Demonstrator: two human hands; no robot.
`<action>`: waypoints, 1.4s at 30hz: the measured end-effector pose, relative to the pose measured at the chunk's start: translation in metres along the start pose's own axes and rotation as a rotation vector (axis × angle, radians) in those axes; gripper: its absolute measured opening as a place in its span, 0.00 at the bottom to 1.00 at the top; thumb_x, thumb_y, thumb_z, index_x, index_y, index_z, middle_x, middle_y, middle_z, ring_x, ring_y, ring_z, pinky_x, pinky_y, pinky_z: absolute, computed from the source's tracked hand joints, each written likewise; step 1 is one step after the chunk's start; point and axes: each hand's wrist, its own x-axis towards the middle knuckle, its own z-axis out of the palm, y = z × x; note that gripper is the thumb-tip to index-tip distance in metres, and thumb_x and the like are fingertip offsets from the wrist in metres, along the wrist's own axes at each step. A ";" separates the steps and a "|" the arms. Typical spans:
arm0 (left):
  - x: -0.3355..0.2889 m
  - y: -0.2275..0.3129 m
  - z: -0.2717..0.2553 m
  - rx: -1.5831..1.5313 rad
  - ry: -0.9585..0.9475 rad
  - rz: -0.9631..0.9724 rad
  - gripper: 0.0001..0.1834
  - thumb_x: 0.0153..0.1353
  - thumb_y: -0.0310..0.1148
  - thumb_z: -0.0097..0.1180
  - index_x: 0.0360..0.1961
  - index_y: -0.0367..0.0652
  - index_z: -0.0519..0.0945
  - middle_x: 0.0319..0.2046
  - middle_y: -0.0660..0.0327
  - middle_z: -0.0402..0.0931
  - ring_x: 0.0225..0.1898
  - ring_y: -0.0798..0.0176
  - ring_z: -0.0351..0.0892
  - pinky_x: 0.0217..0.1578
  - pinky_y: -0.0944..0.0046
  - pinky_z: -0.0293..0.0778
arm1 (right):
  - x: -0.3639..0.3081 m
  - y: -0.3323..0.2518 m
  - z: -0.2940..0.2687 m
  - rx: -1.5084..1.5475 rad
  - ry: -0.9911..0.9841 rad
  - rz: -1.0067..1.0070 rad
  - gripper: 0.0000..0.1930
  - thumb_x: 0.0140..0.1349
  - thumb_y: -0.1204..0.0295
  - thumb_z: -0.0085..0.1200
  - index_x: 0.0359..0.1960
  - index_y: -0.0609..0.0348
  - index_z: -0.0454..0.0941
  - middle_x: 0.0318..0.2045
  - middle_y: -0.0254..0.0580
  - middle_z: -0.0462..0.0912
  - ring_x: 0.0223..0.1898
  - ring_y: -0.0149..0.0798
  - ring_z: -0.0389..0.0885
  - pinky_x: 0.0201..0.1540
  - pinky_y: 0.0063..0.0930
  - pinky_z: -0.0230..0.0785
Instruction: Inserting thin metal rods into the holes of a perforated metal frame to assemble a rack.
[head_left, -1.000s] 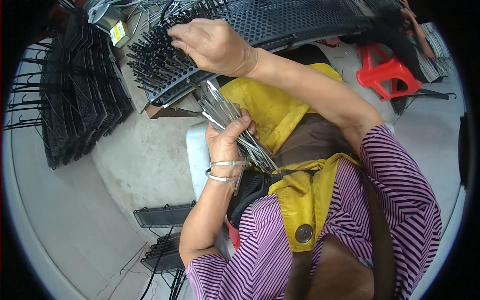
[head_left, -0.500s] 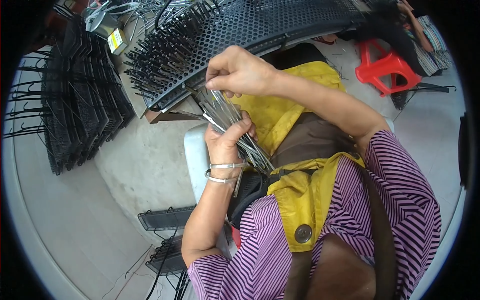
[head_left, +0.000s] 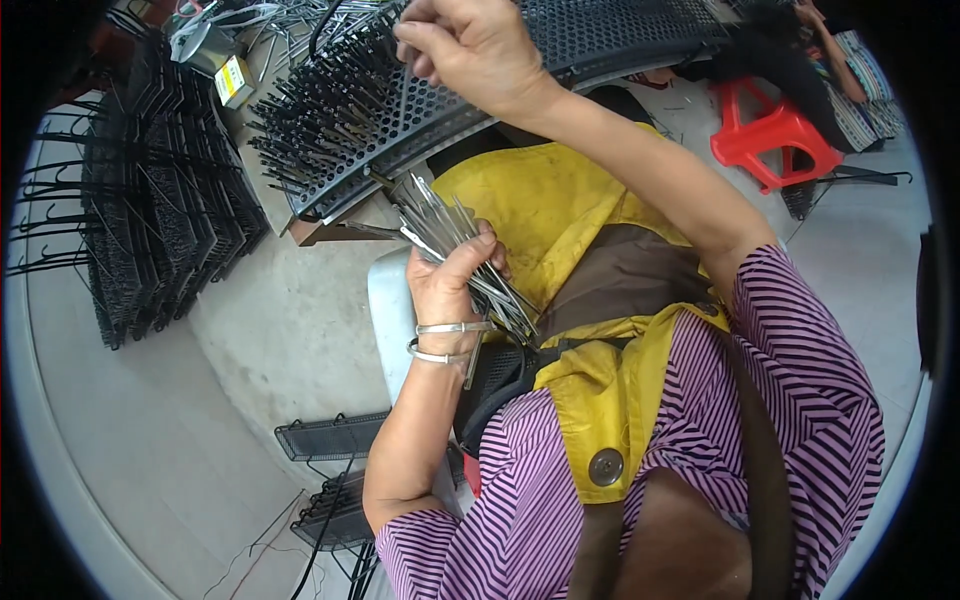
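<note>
My left hand (head_left: 448, 278) is closed around a bundle of thin metal rods (head_left: 430, 222), which stick out above the thumb and below the palm over my lap. Higher up, my right hand (head_left: 480, 50) is over a black perforated metal panel (head_left: 600, 45). Its thumb and fingers are pinched together; whether a rod is between them cannot be made out. Just left of the fingers, many dark rods (head_left: 325, 110) stand upright in the holes at the panel's left end. More silvery rods (head_left: 300, 25) lie loose on the table behind.
Stacked black mesh racks with hooks (head_left: 160, 200) stand at the left. A small yellow-and-white box (head_left: 234, 82) and a metal can (head_left: 207, 48) sit on the table. Black mesh trays (head_left: 335, 437) lie low at the left. A red stool (head_left: 770, 140) is at the right, near another person (head_left: 855, 90).
My right hand has left the top of the rod bundle and moved up and away over the perforated panel. My left hand keeps hold of the rods, almost in place.
</note>
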 end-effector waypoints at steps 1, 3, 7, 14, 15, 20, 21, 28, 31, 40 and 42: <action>0.000 0.000 0.000 0.002 0.002 0.000 0.12 0.43 0.20 0.54 0.31 0.38 0.69 0.23 0.59 0.71 0.19 0.64 0.70 0.18 0.67 0.68 | 0.005 0.004 0.004 -0.182 0.059 -0.221 0.04 0.49 0.76 0.51 0.23 0.65 0.72 0.16 0.42 0.75 0.17 0.36 0.75 0.19 0.23 0.66; 0.001 -0.001 0.000 -0.006 -0.003 0.004 0.13 0.43 0.19 0.54 0.31 0.38 0.68 0.23 0.59 0.71 0.19 0.64 0.70 0.18 0.67 0.68 | 0.005 0.008 0.009 -0.362 0.086 -0.375 0.05 0.47 0.74 0.54 0.22 0.63 0.72 0.18 0.45 0.75 0.20 0.43 0.76 0.22 0.25 0.69; 0.000 0.000 0.000 -0.009 0.007 0.007 0.13 0.42 0.19 0.54 0.32 0.38 0.68 0.23 0.59 0.71 0.19 0.64 0.70 0.18 0.67 0.68 | 0.002 0.014 0.020 -0.323 -0.050 -0.401 0.05 0.47 0.73 0.53 0.21 0.61 0.72 0.18 0.44 0.76 0.21 0.42 0.77 0.23 0.29 0.70; 0.000 0.002 0.001 -0.014 0.001 -0.013 0.14 0.42 0.19 0.54 0.33 0.38 0.68 0.23 0.59 0.71 0.19 0.64 0.70 0.18 0.67 0.68 | -0.003 0.008 0.029 -0.850 -0.441 -0.452 0.04 0.49 0.73 0.51 0.23 0.59 0.74 0.17 0.43 0.74 0.21 0.41 0.76 0.23 0.30 0.70; 0.000 0.002 0.001 -0.014 -0.004 -0.016 0.14 0.42 0.19 0.54 0.33 0.38 0.68 0.23 0.59 0.71 0.19 0.64 0.70 0.18 0.67 0.68 | -0.005 0.009 0.027 -0.892 -0.482 -0.433 0.05 0.50 0.71 0.51 0.24 0.59 0.74 0.17 0.44 0.75 0.21 0.42 0.76 0.23 0.31 0.69; 0.001 0.002 0.002 -0.008 -0.016 -0.014 0.14 0.42 0.19 0.54 0.33 0.38 0.68 0.23 0.59 0.71 0.19 0.64 0.70 0.18 0.67 0.68 | -0.023 0.003 0.010 -0.687 -0.373 -0.380 0.08 0.52 0.70 0.50 0.28 0.63 0.74 0.17 0.42 0.76 0.18 0.40 0.76 0.19 0.28 0.67; 0.001 0.002 0.002 -0.009 -0.024 -0.012 0.14 0.42 0.19 0.54 0.33 0.37 0.68 0.24 0.58 0.71 0.20 0.64 0.70 0.19 0.67 0.68 | -0.029 -0.002 0.004 -0.429 -0.489 -0.028 0.09 0.52 0.70 0.51 0.28 0.65 0.74 0.16 0.41 0.75 0.17 0.36 0.75 0.18 0.25 0.67; -0.005 0.004 0.004 -0.010 -0.233 -0.051 0.16 0.42 0.19 0.55 0.35 0.36 0.68 0.25 0.57 0.71 0.20 0.65 0.70 0.20 0.68 0.68 | -0.044 -0.016 -0.026 0.487 -0.703 0.838 0.09 0.53 0.71 0.52 0.25 0.67 0.74 0.14 0.38 0.74 0.14 0.24 0.71 0.16 0.15 0.63; -0.003 0.000 0.003 0.035 -0.207 -0.045 0.18 0.41 0.19 0.54 0.38 0.36 0.68 0.25 0.56 0.70 0.19 0.64 0.68 0.19 0.67 0.67 | -0.043 -0.017 -0.027 0.261 -0.542 0.649 0.08 0.54 0.72 0.50 0.24 0.65 0.74 0.15 0.37 0.75 0.15 0.23 0.71 0.16 0.14 0.63; -0.002 -0.001 0.005 0.054 -0.130 -0.054 0.17 0.42 0.16 0.53 0.36 0.35 0.69 0.24 0.57 0.71 0.19 0.65 0.70 0.19 0.69 0.68 | -0.008 -0.001 -0.005 0.053 0.063 0.042 0.07 0.52 0.73 0.52 0.21 0.64 0.75 0.13 0.36 0.75 0.15 0.24 0.74 0.16 0.16 0.66; -0.002 0.000 0.003 0.057 -0.109 -0.059 0.17 0.41 0.16 0.53 0.36 0.34 0.69 0.24 0.57 0.71 0.19 0.65 0.70 0.19 0.69 0.68 | -0.007 -0.004 0.003 -0.155 0.083 -0.108 0.05 0.49 0.74 0.53 0.21 0.64 0.75 0.14 0.39 0.75 0.16 0.27 0.75 0.18 0.18 0.66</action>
